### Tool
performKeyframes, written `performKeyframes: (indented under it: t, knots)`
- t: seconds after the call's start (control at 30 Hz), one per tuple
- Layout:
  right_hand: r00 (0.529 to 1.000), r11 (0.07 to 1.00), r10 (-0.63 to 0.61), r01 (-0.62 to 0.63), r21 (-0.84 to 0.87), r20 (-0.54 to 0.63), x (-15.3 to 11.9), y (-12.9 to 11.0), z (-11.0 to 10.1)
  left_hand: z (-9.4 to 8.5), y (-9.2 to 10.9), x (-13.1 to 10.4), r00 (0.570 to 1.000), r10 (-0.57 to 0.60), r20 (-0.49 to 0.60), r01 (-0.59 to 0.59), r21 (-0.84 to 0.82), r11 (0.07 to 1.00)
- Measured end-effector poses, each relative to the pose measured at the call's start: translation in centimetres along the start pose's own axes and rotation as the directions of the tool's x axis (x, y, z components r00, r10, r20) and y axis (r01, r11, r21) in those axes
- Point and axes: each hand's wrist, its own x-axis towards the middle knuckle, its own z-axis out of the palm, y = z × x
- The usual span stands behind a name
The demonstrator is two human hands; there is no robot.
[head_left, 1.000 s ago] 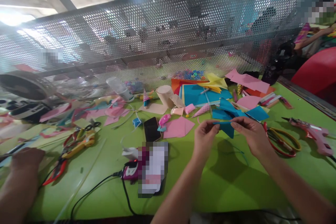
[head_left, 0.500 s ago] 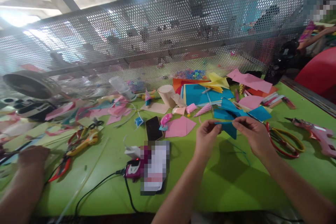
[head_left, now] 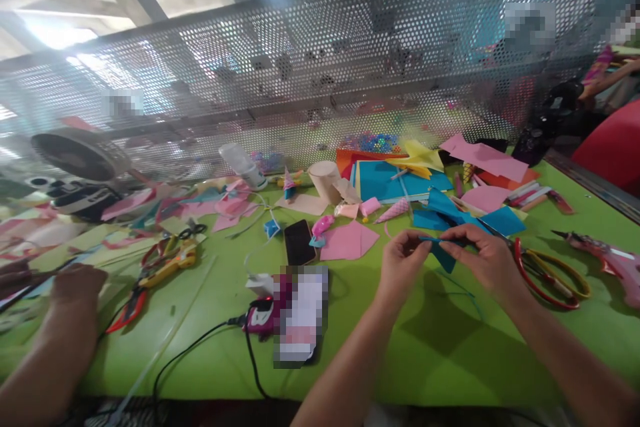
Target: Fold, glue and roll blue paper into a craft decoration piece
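Observation:
Between my two hands is a small piece of blue paper, its lower corner hanging down in a point. My left hand pinches its left end between thumb and fingers. The right hand pinches the other end, close beside the left fingertips. Just behind them lie more blue paper pieces, partly overlapping. A thin green strand lies on the table under my hands. Scissors with red and yellow handles rest right of my right hand.
A pink glue gun lies at the right on the green table. A dark phone, pink paper and a purple power adapter with cables sit left of me. Another person's hand works at far left near pliers.
The view has shifted slightly, so the scene sits a little further right. Both hands keep their pinch; the right fingers reach further over the blue paper, covering more of it.

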Motion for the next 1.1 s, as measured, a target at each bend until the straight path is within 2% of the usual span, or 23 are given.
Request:
performKeyframes:
  t: [0.53,1.1]
  knots:
    - [1.0,0.999,-0.012,0.011,-0.042,-0.014,-0.5,0.58,0.01,-0.01,-0.31,0.09,1.0,-0.006,0.029,0.007,-0.03,1.0]
    - [1.0,0.999,-0.025,0.025,-0.026,-0.002,-0.62,0.1,0.22,-0.03,-0.42,0.18,0.999,0.004,0.048,-0.002,-0.046,0.999]
